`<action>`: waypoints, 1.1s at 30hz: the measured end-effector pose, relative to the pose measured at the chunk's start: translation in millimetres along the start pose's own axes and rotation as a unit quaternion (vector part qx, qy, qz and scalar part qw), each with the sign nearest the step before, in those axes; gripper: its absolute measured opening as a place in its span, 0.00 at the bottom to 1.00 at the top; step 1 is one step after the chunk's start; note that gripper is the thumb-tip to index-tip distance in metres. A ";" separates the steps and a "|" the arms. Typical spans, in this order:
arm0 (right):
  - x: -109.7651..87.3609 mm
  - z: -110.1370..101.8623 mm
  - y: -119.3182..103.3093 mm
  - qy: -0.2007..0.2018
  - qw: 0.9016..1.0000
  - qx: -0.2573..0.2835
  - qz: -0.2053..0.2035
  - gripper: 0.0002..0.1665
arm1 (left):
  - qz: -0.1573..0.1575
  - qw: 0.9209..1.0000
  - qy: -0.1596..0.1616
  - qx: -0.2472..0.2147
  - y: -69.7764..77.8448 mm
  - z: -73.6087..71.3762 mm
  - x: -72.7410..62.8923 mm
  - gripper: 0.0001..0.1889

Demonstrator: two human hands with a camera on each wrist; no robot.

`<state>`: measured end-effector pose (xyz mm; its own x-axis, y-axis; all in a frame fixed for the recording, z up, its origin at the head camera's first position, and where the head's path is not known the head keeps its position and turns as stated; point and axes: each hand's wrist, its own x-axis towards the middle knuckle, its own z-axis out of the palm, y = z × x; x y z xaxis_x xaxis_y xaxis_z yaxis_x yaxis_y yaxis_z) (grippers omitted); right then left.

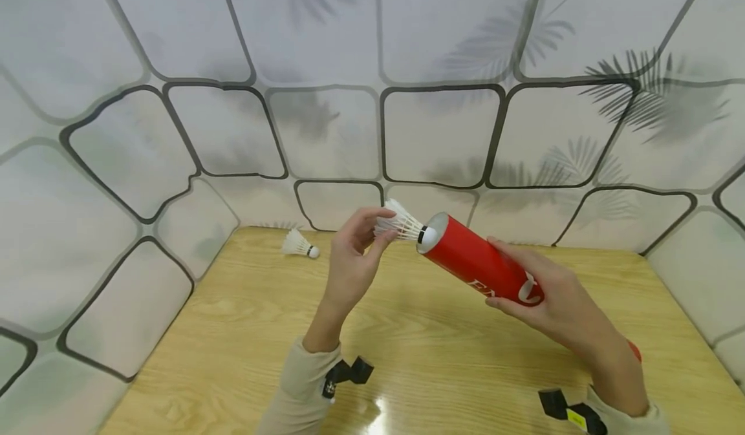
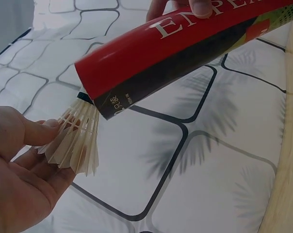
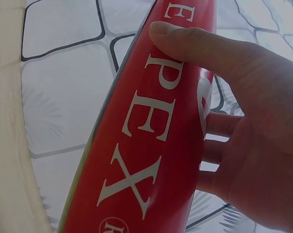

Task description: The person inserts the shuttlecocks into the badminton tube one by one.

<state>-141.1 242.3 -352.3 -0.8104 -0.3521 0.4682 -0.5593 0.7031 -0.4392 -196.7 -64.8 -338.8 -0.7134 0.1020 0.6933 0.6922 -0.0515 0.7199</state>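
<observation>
My left hand (image 1: 356, 254) pinches a white shuttlecock (image 1: 407, 223) by its feather skirt, thumb on one side and fingers on the other. The shuttlecock's cork end points into the open mouth of a red shuttlecock tube (image 1: 465, 254). In the left wrist view the cork is hidden behind the tube's rim, and the feathers (image 2: 78, 138) show outside. My right hand (image 1: 559, 293) grips the tube around its body, tilted with the mouth up and to the left. White lettering runs along the tube in the right wrist view, under the right thumb (image 3: 185, 41).
A second shuttlecock (image 1: 299, 244) lies on its side at the back left of the wooden table (image 1: 233, 344). Behind the table stands a wall covering (image 1: 326, 131) with dark outlined shapes and leaf shadows. Each sleeve carries a black wrist strap.
</observation>
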 end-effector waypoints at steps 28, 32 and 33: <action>1.5 7.6 -0.2 -0.016 1.000 -0.011 -0.002 0.55 | 0.080 0.983 -0.056 0.158 4.7 12.7 -5.1 0.15; 2.2 7.8 -1.3 -0.019 1.000 -0.006 -0.001 0.54 | 0.083 0.981 -0.078 0.156 5.3 13.4 -5.6 0.16; 2.2 7.8 -1.6 -0.020 1.000 -0.005 -0.001 0.54 | 0.081 0.982 -0.085 0.151 5.0 13.2 -5.6 0.16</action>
<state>-143.4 235.6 -356.5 -0.8156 -0.3784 0.4377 -0.5595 0.7086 -0.4299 -187.7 -52.5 -339.5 -0.5800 0.2818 0.7643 0.8146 0.2124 0.5398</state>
